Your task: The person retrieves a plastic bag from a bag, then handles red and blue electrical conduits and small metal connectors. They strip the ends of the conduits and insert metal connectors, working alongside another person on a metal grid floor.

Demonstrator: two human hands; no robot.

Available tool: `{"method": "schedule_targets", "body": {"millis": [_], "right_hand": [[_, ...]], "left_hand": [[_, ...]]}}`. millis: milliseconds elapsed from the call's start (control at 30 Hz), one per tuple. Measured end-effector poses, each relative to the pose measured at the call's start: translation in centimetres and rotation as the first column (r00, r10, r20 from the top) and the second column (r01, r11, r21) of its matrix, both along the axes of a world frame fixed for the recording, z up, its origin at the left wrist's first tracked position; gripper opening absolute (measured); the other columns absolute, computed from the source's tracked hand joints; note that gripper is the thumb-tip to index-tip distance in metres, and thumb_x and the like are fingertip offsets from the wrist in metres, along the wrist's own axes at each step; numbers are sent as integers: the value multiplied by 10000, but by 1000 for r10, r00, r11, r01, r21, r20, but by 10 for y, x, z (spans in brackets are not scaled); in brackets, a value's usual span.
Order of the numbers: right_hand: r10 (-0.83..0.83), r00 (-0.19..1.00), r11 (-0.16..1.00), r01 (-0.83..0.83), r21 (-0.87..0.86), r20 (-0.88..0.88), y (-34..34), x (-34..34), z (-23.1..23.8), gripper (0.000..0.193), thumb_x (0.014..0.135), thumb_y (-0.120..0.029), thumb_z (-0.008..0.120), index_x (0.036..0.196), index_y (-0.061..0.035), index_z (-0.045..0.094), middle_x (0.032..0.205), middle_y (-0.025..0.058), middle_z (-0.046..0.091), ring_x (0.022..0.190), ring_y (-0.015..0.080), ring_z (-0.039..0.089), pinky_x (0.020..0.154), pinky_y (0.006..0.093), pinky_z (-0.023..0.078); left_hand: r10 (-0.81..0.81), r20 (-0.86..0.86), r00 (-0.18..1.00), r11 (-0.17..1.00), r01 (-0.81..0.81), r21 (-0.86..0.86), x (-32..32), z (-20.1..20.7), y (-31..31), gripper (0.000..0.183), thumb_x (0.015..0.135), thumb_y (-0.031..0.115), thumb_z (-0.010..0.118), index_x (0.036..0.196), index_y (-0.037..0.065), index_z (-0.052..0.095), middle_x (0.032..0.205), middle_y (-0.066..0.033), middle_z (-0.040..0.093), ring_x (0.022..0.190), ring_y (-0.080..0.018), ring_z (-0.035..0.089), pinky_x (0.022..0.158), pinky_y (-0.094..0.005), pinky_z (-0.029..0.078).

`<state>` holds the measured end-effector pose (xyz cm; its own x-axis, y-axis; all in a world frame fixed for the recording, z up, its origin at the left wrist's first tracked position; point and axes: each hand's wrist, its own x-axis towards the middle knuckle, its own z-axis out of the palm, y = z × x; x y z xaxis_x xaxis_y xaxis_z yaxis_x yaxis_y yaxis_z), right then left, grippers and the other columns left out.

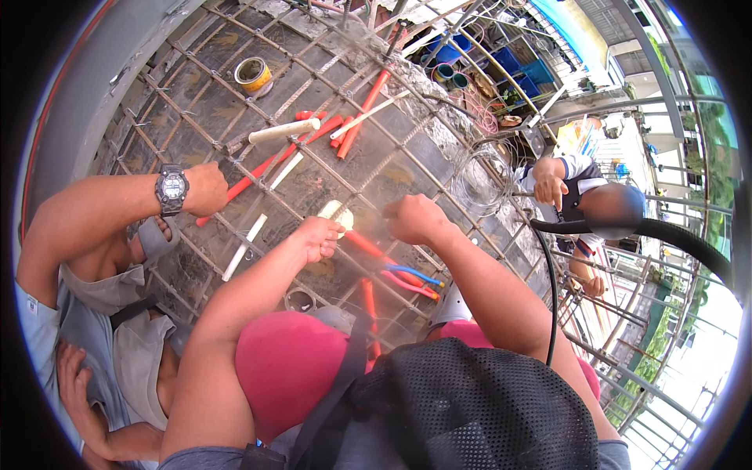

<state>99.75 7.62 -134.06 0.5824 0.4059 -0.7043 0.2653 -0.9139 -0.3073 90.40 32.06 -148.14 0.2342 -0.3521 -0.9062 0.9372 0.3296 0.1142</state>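
Observation:
Over the rebar grid (368, 178) in front of me, my left hand (317, 238) has its fingers pinched at the edge of a round cream-coloured plastic piece (337, 213); its exact kind is unclear. My right hand (419, 220) is just to the right, with fingers curled in and blurred at the tips. Whether anything small is in it does not show. An orange pipe (364, 244) runs from beside the cream piece toward orange, pink and blue tubes (407, 274) below my right hand.
A co-worker's watch-wearing fist (205, 189) is close on the left, by a long orange pipe (254, 174). White pipe lengths (244, 247) and a yellow tape roll (253, 76) lie about. Coiled wire (479, 182) and another person's hand (550, 188) are right. A black hose (650, 229) crosses there.

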Motion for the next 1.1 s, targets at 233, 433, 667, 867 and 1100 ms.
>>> {"method": "schedule_targets", "body": {"millis": [233, 433, 667, 867, 1100], "right_hand": [[146, 989, 988, -146, -56, -3, 19, 15, -3, 285, 892, -177, 641, 1079, -66, 826, 1133, 193, 795, 1080, 370, 770, 945, 461, 622], [171, 985, 980, -173, -94, -29, 27, 25, -7, 265, 861, -175, 684, 1024, -15, 818, 1055, 204, 805, 1026, 353, 790, 887, 446, 637], [205, 978, 974, -207, -91, -30, 41, 33, -4, 248, 843, -139, 700, 1024, -23, 823, 1046, 191, 811, 1008, 335, 797, 873, 441, 642], [171, 983, 980, -176, -94, -60, 58, 44, 11, 259, 848, -138, 699, 1051, -42, 829, 1050, 174, 812, 1010, 332, 798, 857, 435, 647], [135, 989, 986, -140, -93, -55, 56, 38, 19, 267, 837, -151, 714, 1050, -39, 827, 1068, 180, 808, 1008, 343, 797, 838, 445, 652]], "left_hand": [[21, -37, 999, 999, -22, -28, 10, 1, 1, 203, 1138, 164, 442, 1151, 19, 585, 659, 72, 381, 515, -78, 302, 458, -268, 284], [39, -47, 998, 998, -41, -49, 12, 3, 2, 163, 1127, 158, 462, 1146, 30, 562, 637, 80, 364, 499, -66, 295, 439, -251, 275], [33, -61, 998, 998, -35, -46, 16, 1, 4, 139, 1118, 155, 481, 1139, 40, 557, 625, 86, 358, 492, -61, 293, 435, -242, 273], [27, -62, 998, 999, -28, -26, 21, 7, -2, 145, 1108, 158, 492, 1111, 34, 567, 646, 73, 394, 494, -72, 315, 437, -257, 276], [-431, 208, 878, 843, 310, 439, 42, 18, -22, 135, 1004, 158, 603, 1017, 35, 658, 673, -18, 544, 479, -117, 398, 417, -335, 251]]}}
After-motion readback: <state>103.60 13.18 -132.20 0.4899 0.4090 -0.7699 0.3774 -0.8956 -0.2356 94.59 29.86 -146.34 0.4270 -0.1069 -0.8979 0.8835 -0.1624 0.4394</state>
